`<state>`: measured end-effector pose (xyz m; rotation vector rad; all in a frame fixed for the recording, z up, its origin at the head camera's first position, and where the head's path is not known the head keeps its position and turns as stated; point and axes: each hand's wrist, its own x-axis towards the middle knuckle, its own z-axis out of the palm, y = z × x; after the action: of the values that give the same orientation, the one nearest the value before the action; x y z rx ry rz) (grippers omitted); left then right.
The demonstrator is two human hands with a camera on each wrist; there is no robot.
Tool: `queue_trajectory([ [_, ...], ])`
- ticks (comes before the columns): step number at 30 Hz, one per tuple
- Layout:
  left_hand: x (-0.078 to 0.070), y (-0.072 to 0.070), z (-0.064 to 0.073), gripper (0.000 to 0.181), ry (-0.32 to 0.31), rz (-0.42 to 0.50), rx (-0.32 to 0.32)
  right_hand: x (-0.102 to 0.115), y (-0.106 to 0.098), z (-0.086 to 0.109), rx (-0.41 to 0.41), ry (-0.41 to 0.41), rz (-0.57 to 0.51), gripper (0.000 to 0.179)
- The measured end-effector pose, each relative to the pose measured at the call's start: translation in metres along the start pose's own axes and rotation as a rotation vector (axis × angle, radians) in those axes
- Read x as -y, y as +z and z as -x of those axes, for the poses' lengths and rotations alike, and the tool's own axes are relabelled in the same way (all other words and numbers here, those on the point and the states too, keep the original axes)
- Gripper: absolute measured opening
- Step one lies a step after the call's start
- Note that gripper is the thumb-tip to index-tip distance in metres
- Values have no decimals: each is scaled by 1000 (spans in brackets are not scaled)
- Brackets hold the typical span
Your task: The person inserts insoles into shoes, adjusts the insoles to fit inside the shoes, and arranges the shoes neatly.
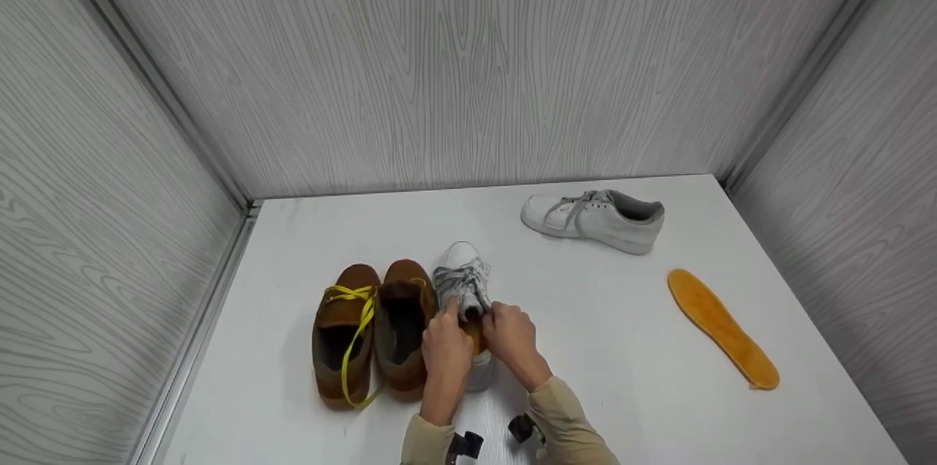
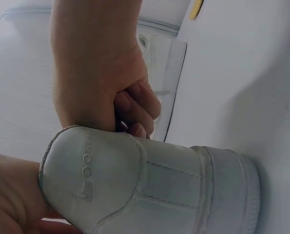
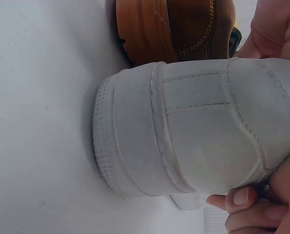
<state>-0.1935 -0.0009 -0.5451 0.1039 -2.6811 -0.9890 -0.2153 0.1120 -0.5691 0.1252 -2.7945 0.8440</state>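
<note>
A white lace-up sneaker (image 1: pixel 460 255) stands with its toe pointing away and its heel toward me. My left hand (image 1: pixel 446 345) grips the left side of its collar, and my right hand (image 1: pixel 511 334) grips the right side, both with curled fingers. Between the hands, a strip of orange insole (image 1: pixel 474 334) shows inside the shoe. The heel (image 2: pixel 170 183) fills much of the left wrist view, upright on the white surface. In the right wrist view, curled right-hand fingers (image 3: pixel 242 197) lie against the shoe's side. The thumbs and the laces' lower part are partly hidden.
Close on the left stand two brown shoes, one (image 1: pixel 356 276) with loose yellow laces, the other (image 1: pixel 407 273) beside the sneaker. A second white sneaker (image 1: pixel 613 227) lies at the back right. An orange insole (image 1: pixel 721 326) lies on the right. Grey panels (image 1: pixel 468 69) enclose the table (image 1: pixel 600 348).
</note>
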Motion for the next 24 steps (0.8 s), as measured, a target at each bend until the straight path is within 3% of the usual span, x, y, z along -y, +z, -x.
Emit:
queue_trajectory([
  [6, -2, 0, -4, 41, -15, -11, 21, 0, -3, -1, 25, 11, -4, 25],
  [11, 1, -1, -7, 38, 16, 1, 29, 1, -3, -3, 51, 24, -7, 27],
  [17, 6, 2, -9, 39, 57, 33, -6, 2, 0, -3, 46, 18, 28, 26],
  [24, 5, 4, -5, 39, 56, -10, -29, 3, 1, -4, 49, 15, 28, 23],
])
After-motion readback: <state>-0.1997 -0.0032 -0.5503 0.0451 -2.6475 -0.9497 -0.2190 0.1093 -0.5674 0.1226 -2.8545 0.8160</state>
